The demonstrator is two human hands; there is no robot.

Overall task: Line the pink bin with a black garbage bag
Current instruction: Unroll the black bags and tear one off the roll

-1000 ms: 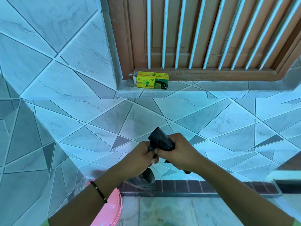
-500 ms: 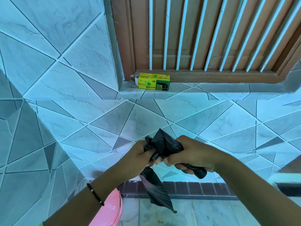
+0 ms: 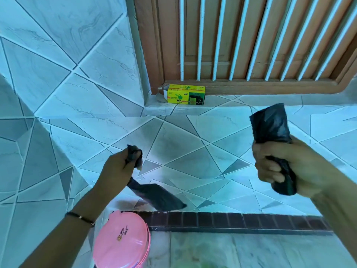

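Observation:
My left hand [image 3: 118, 169] grips a single black garbage bag [image 3: 156, 197], still folded, which hangs down and to the right just above the pink bin. My right hand [image 3: 286, 169] is out to the right, closed around the roll of black bags [image 3: 270, 125], whose top sticks up above my fist. The pink bin [image 3: 123, 240] stands on the floor at the bottom left, under my left forearm, with its pink lid on. The two hands are wide apart and nothing joins the bag to the roll.
A yellow and green bin-bag box [image 3: 185, 94], its left flap open, lies on the tiled sill below a wooden window with white bars [image 3: 241, 41]. Tiled walls close in ahead and on the left. A dark brick strip [image 3: 241, 221] edges the floor.
My hands, together on the roll a second ago, have pulled apart. One bag has come off into my left hand; my right hand has carried the roll up and right.

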